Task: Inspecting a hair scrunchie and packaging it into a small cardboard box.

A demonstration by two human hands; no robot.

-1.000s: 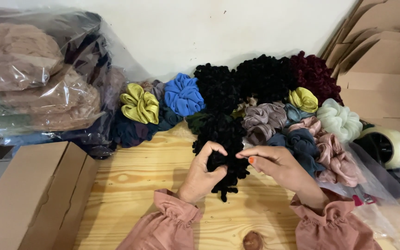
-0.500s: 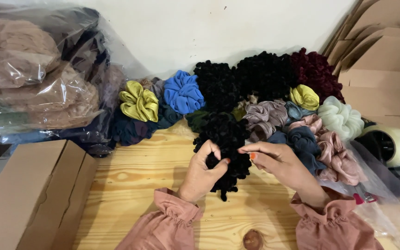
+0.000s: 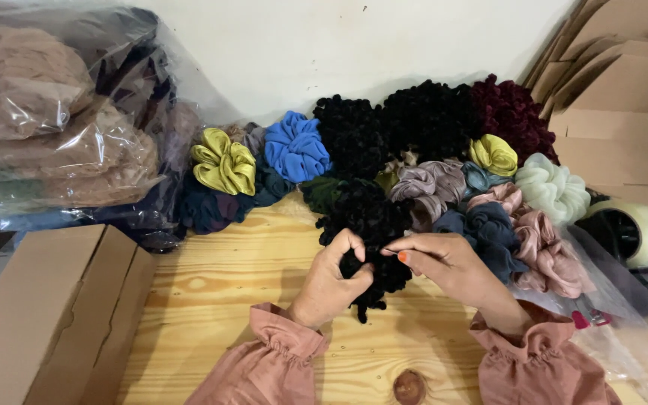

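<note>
Both hands, left (image 3: 333, 279) & right (image 3: 444, 264), pinch the black fuzzy scrunchie (image 3: 369, 240) over the wood table (image 3: 219, 300). Since a sec ago they lifted it a bit nearer the scrunchie pile (image 3: 444, 165).

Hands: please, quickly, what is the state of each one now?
Left hand: fingers closed on the black scrunchie.
Right hand: fingers pinch the same black scrunchie.
</note>
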